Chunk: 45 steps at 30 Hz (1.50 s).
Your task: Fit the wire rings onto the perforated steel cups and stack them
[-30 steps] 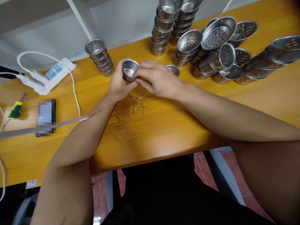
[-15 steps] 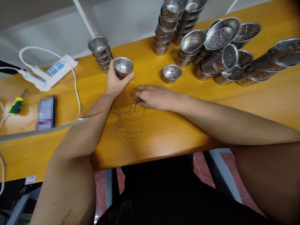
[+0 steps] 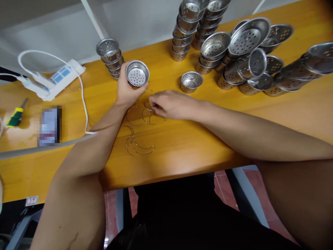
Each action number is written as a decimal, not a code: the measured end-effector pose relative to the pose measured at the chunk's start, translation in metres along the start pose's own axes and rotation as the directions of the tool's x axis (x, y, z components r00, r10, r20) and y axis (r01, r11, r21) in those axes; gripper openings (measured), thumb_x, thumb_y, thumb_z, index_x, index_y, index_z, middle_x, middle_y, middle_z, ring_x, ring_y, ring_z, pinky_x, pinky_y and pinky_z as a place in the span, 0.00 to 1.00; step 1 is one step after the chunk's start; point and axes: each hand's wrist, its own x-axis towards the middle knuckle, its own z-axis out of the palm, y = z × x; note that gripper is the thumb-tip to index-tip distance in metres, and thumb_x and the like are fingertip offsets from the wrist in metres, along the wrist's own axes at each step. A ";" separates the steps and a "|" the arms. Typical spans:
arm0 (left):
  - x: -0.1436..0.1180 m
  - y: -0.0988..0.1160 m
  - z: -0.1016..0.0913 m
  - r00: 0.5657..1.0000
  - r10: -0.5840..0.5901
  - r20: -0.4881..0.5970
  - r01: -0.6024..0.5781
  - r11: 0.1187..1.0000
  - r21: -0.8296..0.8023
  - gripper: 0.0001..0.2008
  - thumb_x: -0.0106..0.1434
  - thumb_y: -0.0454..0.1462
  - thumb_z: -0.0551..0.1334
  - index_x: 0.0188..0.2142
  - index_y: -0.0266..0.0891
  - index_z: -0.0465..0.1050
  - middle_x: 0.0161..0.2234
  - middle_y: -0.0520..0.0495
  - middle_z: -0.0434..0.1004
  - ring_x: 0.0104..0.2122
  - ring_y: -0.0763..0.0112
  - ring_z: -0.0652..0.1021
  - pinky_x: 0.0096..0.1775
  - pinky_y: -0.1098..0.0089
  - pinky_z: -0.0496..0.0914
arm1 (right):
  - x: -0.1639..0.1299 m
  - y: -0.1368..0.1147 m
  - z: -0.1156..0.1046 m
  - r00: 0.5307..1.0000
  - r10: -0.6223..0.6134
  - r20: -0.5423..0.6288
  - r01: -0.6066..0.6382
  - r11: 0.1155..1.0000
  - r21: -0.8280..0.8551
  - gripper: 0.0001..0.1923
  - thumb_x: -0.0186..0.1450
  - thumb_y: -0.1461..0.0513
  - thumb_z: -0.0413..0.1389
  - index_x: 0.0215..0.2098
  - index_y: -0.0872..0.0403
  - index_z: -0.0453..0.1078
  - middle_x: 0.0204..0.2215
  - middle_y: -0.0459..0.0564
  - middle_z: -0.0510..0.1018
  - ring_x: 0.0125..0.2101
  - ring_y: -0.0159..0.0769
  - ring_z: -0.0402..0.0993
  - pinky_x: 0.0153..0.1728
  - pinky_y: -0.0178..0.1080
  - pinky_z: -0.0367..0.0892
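My left hand [image 3: 126, 86] grips a small perforated metal strainer cup [image 3: 137, 73], its mouth tilted toward me so the holes in its bottom show. Thumb and fingers wrap around its side. To its right, my right hand [image 3: 169, 104] is low over the table with its fingers pinched together. A short end of curved wire shows just under that hand and seems to be in its grip; the fingertips partly hide it. Several thin curved wires [image 3: 143, 147] lie loose on the table below and between both hands.
Behind my left hand stands a stack of strainer cups [image 3: 108, 50]. A single cup [image 3: 191, 82] sits beyond my right hand, with more stacks [image 3: 215, 47] at the back right. At left are a white power strip [image 3: 63, 78], a phone [image 3: 49, 126] and a green-yellow screwdriver [image 3: 16, 117].
The cup in my left hand has tipped further toward me, showing its bottom. My right hand has risen slightly from the wires with its fingers drawn together.
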 end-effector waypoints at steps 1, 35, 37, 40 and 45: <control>0.001 0.003 0.000 1.000 -0.027 0.014 0.027 1.000 0.013 0.46 0.67 0.68 0.84 0.71 0.55 0.68 0.65 0.40 0.83 0.67 0.40 0.85 0.73 0.34 0.81 | 0.000 0.002 -0.001 1.000 -0.006 -0.020 0.006 0.999 0.031 0.07 0.81 0.67 0.62 0.53 0.50 0.81 0.48 0.55 0.90 0.43 0.46 0.82 0.42 0.45 0.62; -0.017 0.050 0.010 0.976 0.106 0.188 -0.037 0.940 -0.338 0.62 0.50 0.88 0.73 0.73 0.63 0.67 0.60 0.47 0.84 0.54 0.45 0.87 0.50 0.40 0.87 | 0.004 0.036 -0.028 0.891 0.259 -0.373 -0.159 0.948 0.277 0.22 0.86 0.41 0.59 0.62 0.42 0.87 0.43 0.52 0.89 0.43 0.52 0.82 0.43 0.51 0.77; -0.020 0.063 0.011 0.968 0.157 0.198 -0.081 0.935 -0.347 0.61 0.55 0.89 0.69 0.75 0.61 0.66 0.60 0.44 0.83 0.53 0.45 0.87 0.50 0.41 0.86 | 0.001 0.030 -0.032 0.895 0.254 -0.365 -0.179 0.957 0.227 0.20 0.87 0.45 0.58 0.63 0.42 0.86 0.44 0.52 0.90 0.44 0.52 0.83 0.48 0.51 0.77; -0.022 0.077 0.011 0.959 0.194 0.205 -0.106 0.921 -0.376 0.57 0.63 0.86 0.65 0.77 0.59 0.65 0.61 0.41 0.80 0.53 0.43 0.86 0.50 0.42 0.85 | 0.000 0.026 -0.033 0.899 0.249 -0.360 -0.195 0.964 0.179 0.19 0.87 0.49 0.56 0.65 0.44 0.86 0.46 0.53 0.91 0.44 0.53 0.83 0.53 0.51 0.77; -0.020 0.076 0.008 0.962 0.177 0.208 -0.108 0.946 -0.307 0.57 0.61 0.86 0.62 0.76 0.61 0.62 0.61 0.41 0.80 0.54 0.43 0.87 0.51 0.42 0.86 | 0.001 0.025 -0.031 0.896 0.257 -0.362 -0.216 0.965 0.150 0.24 0.89 0.46 0.53 0.68 0.44 0.86 0.44 0.55 0.90 0.47 0.57 0.85 0.54 0.53 0.77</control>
